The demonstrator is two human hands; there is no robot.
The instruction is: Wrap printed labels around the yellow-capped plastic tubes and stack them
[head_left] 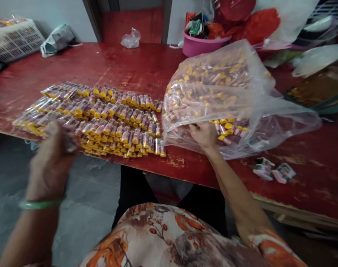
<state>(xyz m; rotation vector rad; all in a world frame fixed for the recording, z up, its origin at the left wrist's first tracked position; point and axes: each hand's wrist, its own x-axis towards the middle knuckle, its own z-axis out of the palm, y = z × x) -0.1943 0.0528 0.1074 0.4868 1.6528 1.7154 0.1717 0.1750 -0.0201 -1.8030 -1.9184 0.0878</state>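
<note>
On the red table (74,63), at nine o'clock from view centre, note wrapped, yellow-capped tubes (118,129) stacked in layered rows right up to the front edge. At two o'clock, note more tubes inside a translucent bag (210,92), some exposed at its mouth, with film against or just beside the rows' end. At three o'clock, find the right hand (204,135) at that mouth, fingers bent close together; unable to make out whether pinching film, a tube or nothing. At eight o'clock, find the left hand (50,163) in front of the rows, fingers apparently curled; too blurred to confirm any hold. Rate as main hazard a knock from the left hand, liable to send front tubes over the edge. Suspect slick wrappers of sliding if nudged. Expect spillage under a sharp tug on the bag. At four o'clock, record two small printed packets (284,172), exposed to sweeping by trailing film.
</note>
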